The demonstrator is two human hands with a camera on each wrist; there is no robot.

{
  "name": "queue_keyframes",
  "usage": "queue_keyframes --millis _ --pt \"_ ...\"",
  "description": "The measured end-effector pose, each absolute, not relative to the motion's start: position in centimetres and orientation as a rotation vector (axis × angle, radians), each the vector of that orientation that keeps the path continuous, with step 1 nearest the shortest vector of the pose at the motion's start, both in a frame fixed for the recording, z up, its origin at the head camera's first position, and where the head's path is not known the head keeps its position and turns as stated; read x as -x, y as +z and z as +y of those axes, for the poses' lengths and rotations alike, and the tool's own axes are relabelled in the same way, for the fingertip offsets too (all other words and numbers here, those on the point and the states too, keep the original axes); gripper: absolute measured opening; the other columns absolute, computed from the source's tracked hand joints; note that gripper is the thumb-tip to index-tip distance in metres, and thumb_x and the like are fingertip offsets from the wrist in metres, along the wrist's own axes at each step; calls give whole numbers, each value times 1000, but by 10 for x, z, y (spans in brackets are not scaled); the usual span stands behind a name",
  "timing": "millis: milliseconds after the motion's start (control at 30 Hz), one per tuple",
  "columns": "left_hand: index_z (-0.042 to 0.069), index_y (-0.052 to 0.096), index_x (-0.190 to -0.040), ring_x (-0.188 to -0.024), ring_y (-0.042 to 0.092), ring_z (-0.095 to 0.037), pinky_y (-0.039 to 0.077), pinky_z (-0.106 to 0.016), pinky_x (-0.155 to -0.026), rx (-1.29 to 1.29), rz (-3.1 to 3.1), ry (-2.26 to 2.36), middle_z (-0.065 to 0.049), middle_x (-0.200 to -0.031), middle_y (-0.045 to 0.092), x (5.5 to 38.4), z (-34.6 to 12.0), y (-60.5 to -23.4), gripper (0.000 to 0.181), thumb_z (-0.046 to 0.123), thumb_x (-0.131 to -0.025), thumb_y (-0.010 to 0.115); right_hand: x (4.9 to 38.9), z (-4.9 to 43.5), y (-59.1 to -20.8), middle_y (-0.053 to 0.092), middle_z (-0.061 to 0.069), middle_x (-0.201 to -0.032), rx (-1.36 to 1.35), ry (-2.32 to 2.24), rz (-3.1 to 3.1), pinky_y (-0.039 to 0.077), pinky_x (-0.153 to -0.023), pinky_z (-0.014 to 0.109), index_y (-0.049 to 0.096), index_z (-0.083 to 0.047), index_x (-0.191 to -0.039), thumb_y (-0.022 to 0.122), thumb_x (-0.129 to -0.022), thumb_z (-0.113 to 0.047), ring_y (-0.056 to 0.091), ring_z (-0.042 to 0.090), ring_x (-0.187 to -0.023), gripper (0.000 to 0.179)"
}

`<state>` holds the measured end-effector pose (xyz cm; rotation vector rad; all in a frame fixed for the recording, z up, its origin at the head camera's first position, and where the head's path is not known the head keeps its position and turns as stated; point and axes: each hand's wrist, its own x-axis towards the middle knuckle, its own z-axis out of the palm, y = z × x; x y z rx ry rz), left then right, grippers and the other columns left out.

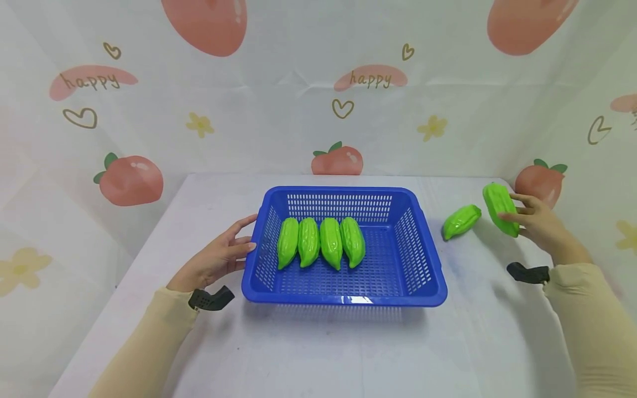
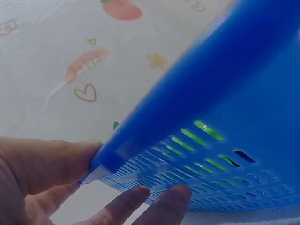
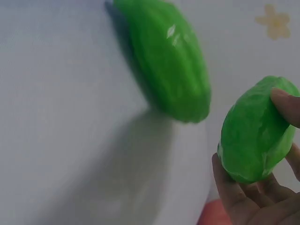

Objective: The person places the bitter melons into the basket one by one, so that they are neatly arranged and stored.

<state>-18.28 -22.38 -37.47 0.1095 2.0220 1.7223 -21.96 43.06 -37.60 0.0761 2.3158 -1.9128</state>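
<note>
My left hand [image 1: 217,258] holds the left rim of a blue plastic basket [image 1: 344,300], thumb at the rim and fingers against the slotted outer wall. In the left wrist view, the fingers [image 2: 164,206] show beneath the rim. Inside the basket, several glossy green bitter melons [image 1: 330,243] lie side by side toward the left. My right hand [image 1: 542,224] grips another bitter melon [image 3: 255,131] between thumb and fingers, raised above the table at the right. Just left of it, a loose bitter melon [image 1: 461,221] lies on the table, apart from the basket.
A white cloth-covered table [image 1: 318,354] carries everything. Behind it hangs a white curtain [image 1: 278,105] printed with peaches, hearts and flowers, which also runs along both sides. Dark bands [image 1: 211,298] sit on both wrists over beige sleeves.
</note>
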Motion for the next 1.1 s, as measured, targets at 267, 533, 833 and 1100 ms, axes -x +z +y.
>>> queue_keyframes --millis 267,533,833,1100 --pt "33 11 -155 -106 66 -21 52 -43 -96 -101 1991 1748 -22 -146 43 183 -223 -375 79 23 -96 62 224 398 -348 57 -12 -99 32 -1955 2292 54 -68 17 18 -25 -152 61 -92 0 62 0 -86 78" --pt "34 11 -155 -106 66 -21 52 -42 -95 -104 2000 1741 -22 -145 43 184 -223 -374 78 24 -96 61 226 358 -319 48 -1 -112 43 -1916 2263 56 -74 22 10 -32 -155 61 -92 0 61 3 -93 87" --pt "34 12 -155 -105 66 -22 52 -43 -95 -98 2021 1726 -22 -144 44 183 -223 -374 79 26 -95 62 223 316 -298 37 10 -126 167 -1769 2351 52 -79 15 12 -45 -150 60 -95 -10 59 5 -98 81" --pt "34 12 -155 -104 66 -22 52 -44 -96 -107 2025 1718 -23 -145 42 182 -224 -374 78 26 -95 62 220 275 -289 44 15 -124 265 -1701 2370 52 -84 19 14 -41 -150 60 -95 -13 60 12 -100 77"
